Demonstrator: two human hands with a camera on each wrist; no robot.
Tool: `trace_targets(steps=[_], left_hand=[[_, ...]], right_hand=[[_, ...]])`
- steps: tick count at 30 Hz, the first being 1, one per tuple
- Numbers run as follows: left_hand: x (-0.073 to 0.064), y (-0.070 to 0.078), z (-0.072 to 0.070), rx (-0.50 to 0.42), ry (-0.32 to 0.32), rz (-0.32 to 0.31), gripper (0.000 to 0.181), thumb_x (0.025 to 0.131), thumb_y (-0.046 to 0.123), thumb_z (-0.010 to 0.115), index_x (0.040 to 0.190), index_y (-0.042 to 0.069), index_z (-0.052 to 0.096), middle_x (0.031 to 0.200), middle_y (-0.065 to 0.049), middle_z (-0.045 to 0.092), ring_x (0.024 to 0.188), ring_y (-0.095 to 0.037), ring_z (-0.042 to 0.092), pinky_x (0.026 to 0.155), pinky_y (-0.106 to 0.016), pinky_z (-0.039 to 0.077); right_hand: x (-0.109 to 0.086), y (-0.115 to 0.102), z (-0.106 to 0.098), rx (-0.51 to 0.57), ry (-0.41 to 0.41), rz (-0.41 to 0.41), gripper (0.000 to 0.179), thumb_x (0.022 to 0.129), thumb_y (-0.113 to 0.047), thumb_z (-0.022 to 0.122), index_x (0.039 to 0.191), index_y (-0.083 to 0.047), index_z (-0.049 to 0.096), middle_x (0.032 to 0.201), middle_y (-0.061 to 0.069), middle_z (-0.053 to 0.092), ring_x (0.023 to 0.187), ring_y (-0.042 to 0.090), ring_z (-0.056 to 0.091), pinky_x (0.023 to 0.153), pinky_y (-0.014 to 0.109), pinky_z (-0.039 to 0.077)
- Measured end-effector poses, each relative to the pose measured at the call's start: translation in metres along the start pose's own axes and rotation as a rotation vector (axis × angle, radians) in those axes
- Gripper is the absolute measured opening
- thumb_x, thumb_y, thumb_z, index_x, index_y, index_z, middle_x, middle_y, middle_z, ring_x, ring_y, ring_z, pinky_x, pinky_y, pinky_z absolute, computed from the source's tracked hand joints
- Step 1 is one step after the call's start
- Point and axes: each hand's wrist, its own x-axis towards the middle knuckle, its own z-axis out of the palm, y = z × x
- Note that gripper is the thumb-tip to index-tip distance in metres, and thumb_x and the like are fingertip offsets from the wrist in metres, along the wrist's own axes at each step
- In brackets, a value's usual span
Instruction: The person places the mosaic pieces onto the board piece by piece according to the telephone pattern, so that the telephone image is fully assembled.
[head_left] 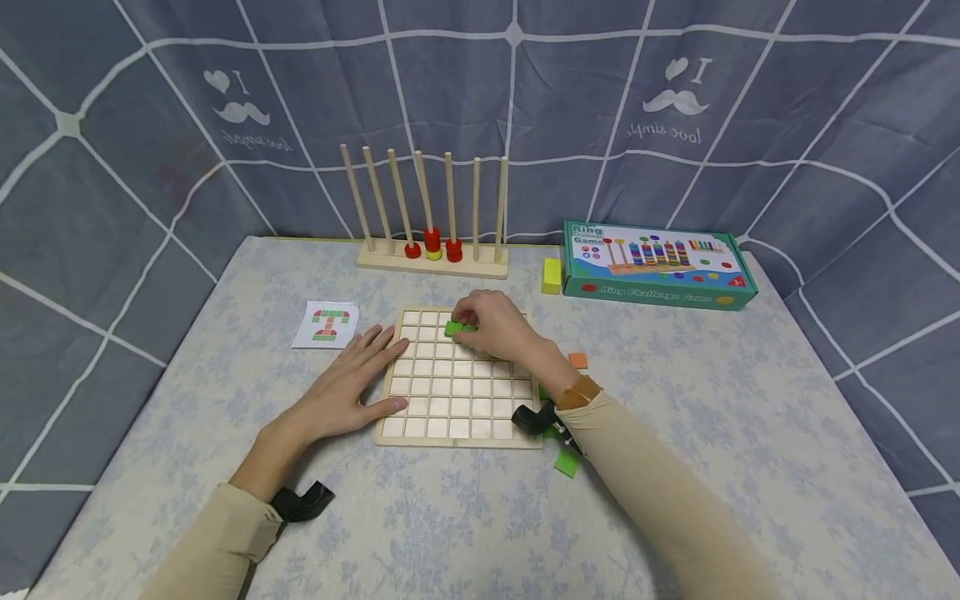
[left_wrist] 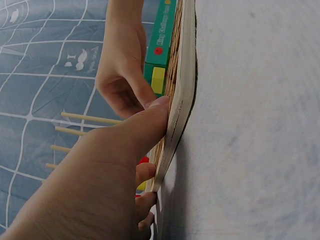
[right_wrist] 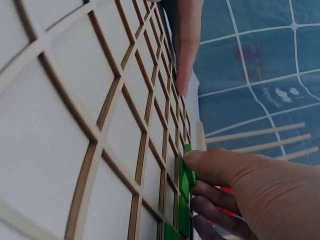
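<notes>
A wooden grid board [head_left: 459, 443] with pale square cells lies on the table. My right hand [head_left: 497, 323] is over its far rows and pinches a green square tile [right_wrist: 190, 172] between thumb and fingers. More green shows in the cells just below that tile in the right wrist view, partly hidden by the hand. Fingers spread, my left hand [head_left: 341, 390] rests on the board's left edge; its thumb touches the near part of the rim in the left wrist view. Left of the board lies a picture card [head_left: 326, 324] with a green and red pattern.
Beyond the board stands a wooden peg rack [head_left: 397, 262] with red and yellow rings. A yellow block [head_left: 551, 276] sits beside a green game box [head_left: 656, 271]. Right of the board are an orange tile [head_left: 577, 360] and loose green tiles [head_left: 567, 463], some under my right forearm.
</notes>
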Motion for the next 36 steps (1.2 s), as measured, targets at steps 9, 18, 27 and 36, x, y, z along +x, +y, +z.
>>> trace_targets(steps=[9, 18, 27, 36], left_hand=[[0.000, 0.001, 0.000, 0.002, 0.009, 0.005, 0.088, 0.096, 0.049, 0.074, 0.167, 0.017, 0.034, 0.176, -0.013, 0.022, 0.164, -0.039, 0.012, 0.133, -0.059, 0.011], [-0.001, 0.001, 0.000, 0.005, 0.006, 0.004, 0.087, 0.096, 0.050, 0.073, 0.167, 0.018, 0.033, 0.176, -0.013, 0.022, 0.164, -0.038, 0.011, 0.133, -0.058, 0.011], [0.000, 0.001, 0.000, -0.005, 0.021, 0.026, 0.087, 0.096, 0.047, 0.074, 0.167, 0.015, 0.034, 0.175, -0.016, 0.023, 0.163, -0.041, 0.013, 0.132, -0.060, 0.011], [0.000, 0.002, -0.001, -0.001, 0.007, 0.020, 0.088, 0.096, 0.047, 0.074, 0.167, 0.016, 0.034, 0.175, -0.015, 0.022, 0.163, -0.041, 0.013, 0.133, -0.058, 0.010]], right_hand=[[0.004, -0.009, 0.007, -0.035, 0.004, -0.024, 0.020, 0.093, -0.020, 0.083, 0.109, -0.009, 0.080, 0.103, 0.005, 0.074, 0.095, 0.019, 0.068, 0.085, 0.031, 0.058], [-0.011, 0.000, 0.001, -0.012, 0.023, -0.040, 0.023, 0.095, -0.022, 0.081, 0.115, -0.010, 0.080, 0.108, 0.004, 0.075, 0.101, 0.020, 0.065, 0.088, 0.034, 0.057], [-0.038, 0.027, -0.030, 0.097, 0.045, 0.043, 0.018, 0.098, -0.016, 0.078, 0.113, -0.006, 0.080, 0.108, 0.008, 0.075, 0.100, 0.023, 0.070, 0.089, 0.038, 0.062], [-0.074, 0.056, -0.062, 0.099, 0.041, 0.100, 0.019, 0.097, -0.015, 0.078, 0.113, -0.006, 0.081, 0.107, 0.007, 0.076, 0.100, 0.023, 0.070, 0.091, 0.043, 0.062]])
